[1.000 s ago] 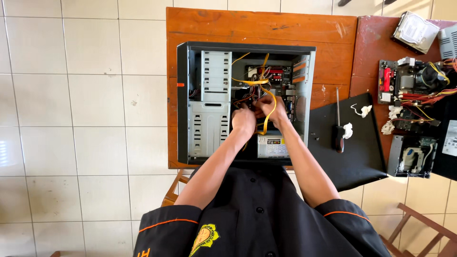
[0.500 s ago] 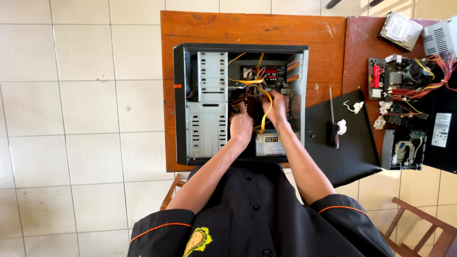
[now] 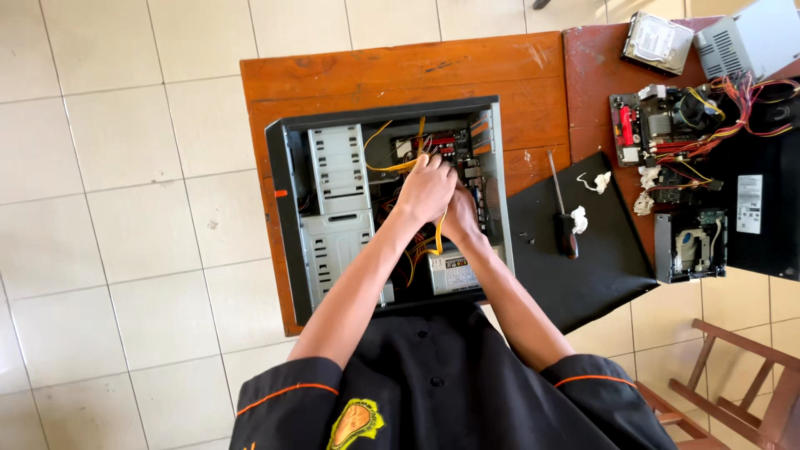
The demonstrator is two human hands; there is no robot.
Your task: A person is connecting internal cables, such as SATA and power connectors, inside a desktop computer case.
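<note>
The open computer case [image 3: 333, 208] lies on its side on the wooden counter [image 3: 400, 71], long axis running away from the person. Both arms reach straight in. The left hand [image 3: 427, 187] lies over yellow cables [image 3: 392, 165], the right hand [image 3: 461, 215] tucked just beneath it; whether either hand's fingers grip anything is hidden. A screwdriver [image 3: 563, 208] lies beyond the right hand.

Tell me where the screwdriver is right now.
In the head view, the screwdriver lies on the black side panel, just right of the open computer case, beside the right hand.
</note>
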